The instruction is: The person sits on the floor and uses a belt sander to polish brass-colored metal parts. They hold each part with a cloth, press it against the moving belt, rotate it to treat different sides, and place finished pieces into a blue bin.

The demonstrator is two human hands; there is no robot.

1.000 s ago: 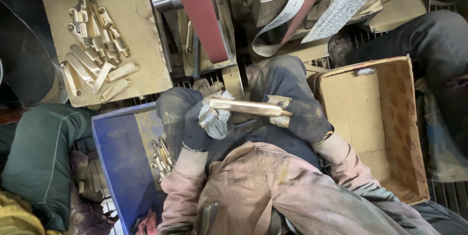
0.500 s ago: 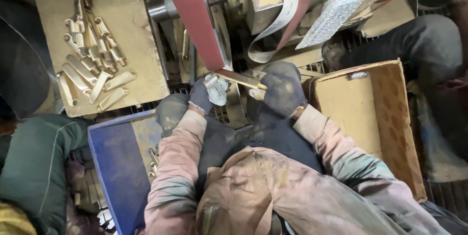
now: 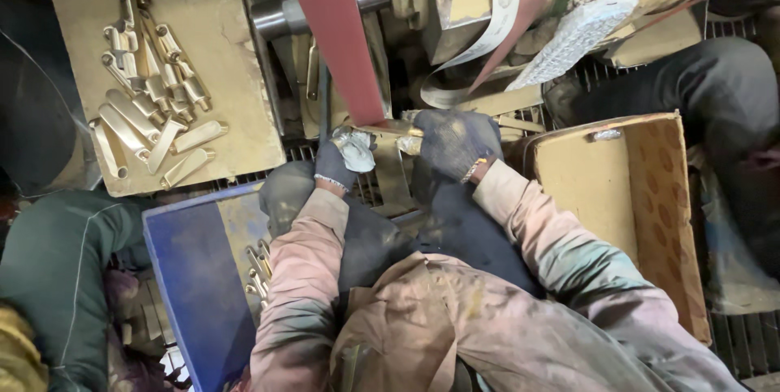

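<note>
Both gloved hands up at the red sanding belt (image 3: 337, 43), left hand (image 3: 337, 160) and right hand (image 3: 451, 144) each clamped round one end of a brass bar (image 3: 390, 126), fingers curled tight on it, bar lying across the belt's lower end and seemingly pressed right against it. Biggest worry from here: fingers sitting just beside a moving belt, so one slip or a snag of the pale rag (image 3: 356, 148) wrapped under the left hand and a glove probably gets dragged in. Could also see the bar catching an edge and getting kicked out of the grip, down toward the lap. Loose strips of belt (image 3: 496, 26) dangling off the machine near the right hand, another likely snag. Uneven pressure between the two ends probably means a gouged or lopsided finish. More brass pieces (image 3: 150, 112) piled on the tan board (image 3: 236, 75) to the left, a few more in the blue tray (image 3: 195, 278), an open cardboard box (image 3: 634, 197) to the right, someone else's dark trouser leg (image 3: 723, 83) close behind it, in the line of anything flung
</note>
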